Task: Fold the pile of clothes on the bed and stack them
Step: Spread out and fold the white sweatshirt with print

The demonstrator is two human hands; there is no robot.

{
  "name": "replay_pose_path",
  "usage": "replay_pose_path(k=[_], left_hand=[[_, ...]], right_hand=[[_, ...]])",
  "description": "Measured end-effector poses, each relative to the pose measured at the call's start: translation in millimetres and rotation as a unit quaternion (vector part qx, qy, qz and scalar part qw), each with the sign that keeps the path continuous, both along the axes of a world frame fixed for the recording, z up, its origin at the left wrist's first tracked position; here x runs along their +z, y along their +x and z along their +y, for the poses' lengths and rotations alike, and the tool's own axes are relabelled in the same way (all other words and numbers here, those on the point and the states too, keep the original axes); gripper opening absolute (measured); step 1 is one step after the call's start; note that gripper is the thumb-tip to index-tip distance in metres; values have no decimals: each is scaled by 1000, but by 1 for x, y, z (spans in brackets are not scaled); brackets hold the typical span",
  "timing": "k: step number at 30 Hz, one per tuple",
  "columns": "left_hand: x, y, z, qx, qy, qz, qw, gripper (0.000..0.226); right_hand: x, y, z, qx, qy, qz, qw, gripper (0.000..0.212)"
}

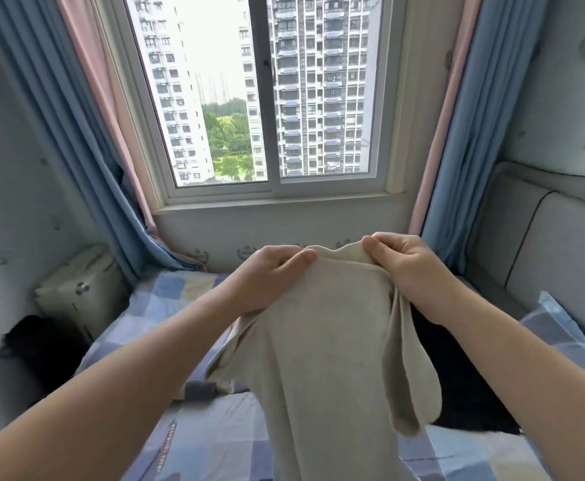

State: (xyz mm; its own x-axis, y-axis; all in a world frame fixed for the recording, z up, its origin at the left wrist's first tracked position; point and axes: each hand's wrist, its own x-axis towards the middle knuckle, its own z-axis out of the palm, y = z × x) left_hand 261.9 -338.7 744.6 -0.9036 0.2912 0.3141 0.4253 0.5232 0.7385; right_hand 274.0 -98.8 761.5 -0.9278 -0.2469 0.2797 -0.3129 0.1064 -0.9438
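Beige top (322, 341), the garment in hand, is held in the air above the checked bed (166, 300), which fills the lower view from 8 o'clock round to 4 o'clock. Its long axis runs straight from 12 to 6 o'clock, collar uppermost; the hem passes out of view at the bottom edge. One sleeve hangs loose on the 4 o'clock side.

A dark garment (464, 387) lies on the bed behind the top, toward 4 o'clock, partly hidden by it. No folded stack can be made out.

Left hand (270, 272) pinches the shoulder edge at 11 o'clock of the top, thumb over curled fingers. Right hand (405, 265) grips the opposite shoulder at 1 o'clock in like manner. Both hands sit level and equally near the collar.

Assessment: the top is not yet laid flat. Bare sheet shows toward 9 o'clock, on the left hand's side, so laying it down there appears the better course.
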Motion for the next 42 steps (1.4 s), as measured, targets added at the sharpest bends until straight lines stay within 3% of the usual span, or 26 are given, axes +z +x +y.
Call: replay_pose_path(k=[4, 9, 12, 15, 17, 22, 26, 28, 30, 34, 36, 37, 39, 40, 42], left_hand=[[3, 2, -37, -41, 68, -83, 993, 77], [-19, 13, -61, -96, 100, -155, 978, 53], [-31, 14, -76, -24, 85, -100, 991, 33], [-27, 10, -92, 81, 43, -8, 996, 27], [-18, 13, -95, 75, 40, 16, 996, 24], [3, 8, -99, 64, 54, 51, 995, 27], [13, 1, -103, 106, 96, 72, 987, 26], [12, -5, -110, 155, 128, 72, 977, 27], [6, -12, -117, 206, 131, 72, 967, 28], [-32, -28, -112, 270, 39, 6, 962, 29], [-54, -25, -91, 220, -8, -81, 972, 11], [-63, -19, -76, 170, -45, -118, 977, 14], [-74, -7, -45, 49, -118, -153, 980, 64], [-77, -1, -29, -3, -119, -165, 979, 72], [-90, 6, 1, -109, -67, -209, 970, 59]], right_hand=[[16, 6, -50, -10, 23, 37, 999, 44], [8, 7, -98, -29, 49, 51, 997, 42], [-1, 6, -117, -34, 57, 55, 996, 38], [-8, 5, -122, -3, 108, 38, 993, 21], [-16, 5, -118, 8, 152, 9, 988, 17], [-58, 0, -90, -89, 347, -2, 934, 31], [-115, -7, -59, -179, 413, -103, 887, 21], [-138, -8, -37, -193, 397, -167, 882, 19], [-143, -6, -17, -176, 309, -194, 914, 13], [-113, 1, -5, -21, 121, -195, 973, 7], [-95, 3, -10, 48, 34, -215, 975, 16], [-89, 2, -12, 64, 6, -220, 973, 19], [-81, -3, -17, 74, 3, -209, 975, 23], [-79, -5, -18, 78, 12, -208, 975, 24], [-78, -10, -14, 99, 31, -210, 972, 29]])
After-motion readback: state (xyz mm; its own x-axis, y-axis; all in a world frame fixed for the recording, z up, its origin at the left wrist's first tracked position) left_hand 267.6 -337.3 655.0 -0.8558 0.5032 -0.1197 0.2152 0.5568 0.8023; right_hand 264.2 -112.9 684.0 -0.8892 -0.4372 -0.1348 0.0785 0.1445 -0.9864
